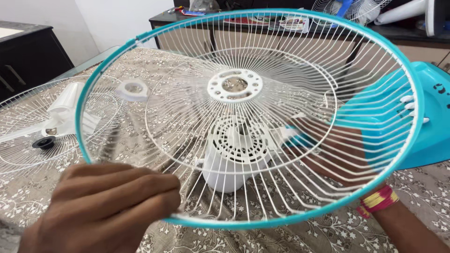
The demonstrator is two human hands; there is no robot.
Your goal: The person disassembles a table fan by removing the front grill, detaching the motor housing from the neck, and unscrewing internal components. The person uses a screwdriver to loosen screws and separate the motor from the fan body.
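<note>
Nearest to us, our left hand closes on the fan guard, its fingers curled together and pinching the near-left stretch of the teal rim along with a few white wires. We hold this round guard tilted above the cloth-covered table, so its white centre ring faces us and its far edge rises toward the back of the room. Our right hand lies behind the guard's lower right part, seen through the wires; it touches a blue-and-white piece there, though we cannot tell how its fingers are set. A red and yellow thread band circles that wrist, just under the guard's rim. Directly behind the guard's centre, a white motor housing stands on the table with its vented round face toward us. Right of the guard, a teal fan base rests on the table, partly hidden by the rim. Left of the guard, a second white wire guard lies flat, with a white plastic part and a small black cap on it. Beyond the guard's far edge, a dark counter carries more fan parts.
</note>
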